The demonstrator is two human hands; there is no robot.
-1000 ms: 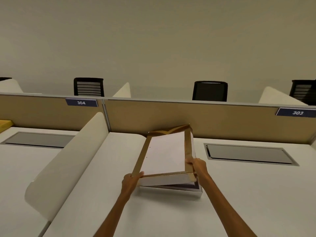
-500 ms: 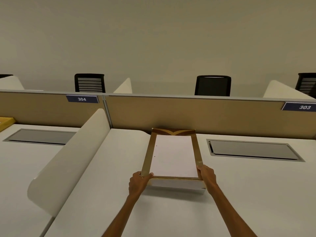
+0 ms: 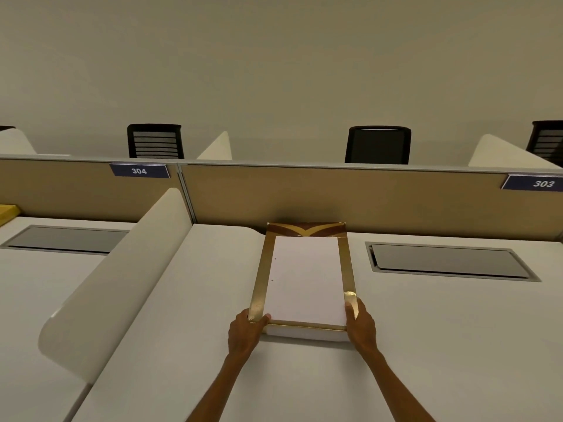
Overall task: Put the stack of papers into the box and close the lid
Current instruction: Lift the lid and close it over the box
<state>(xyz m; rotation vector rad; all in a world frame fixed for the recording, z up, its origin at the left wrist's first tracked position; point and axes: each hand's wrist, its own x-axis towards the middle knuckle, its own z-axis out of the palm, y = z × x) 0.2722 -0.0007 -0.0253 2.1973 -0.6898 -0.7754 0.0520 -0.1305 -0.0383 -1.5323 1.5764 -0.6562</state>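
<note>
left hand [image 3: 247,328] pinched lid's near-left corner | lid [image 3: 304,271], tilted up a second earlier, now lay flat on box [image 3: 304,335] at desk [image 3: 182,330] centre; papers presumably inside, closing nearly done | right hand [image 3: 359,322] gripped near-right corner

A smooth off-white worktop [image 3: 441,324] carries a flat white box with a gold-framed lid [image 3: 304,333] (lid down, far end against the tan partition). Right of the box, a grey rectangular hatch [image 3: 447,261] sits flush in the surface.
</note>
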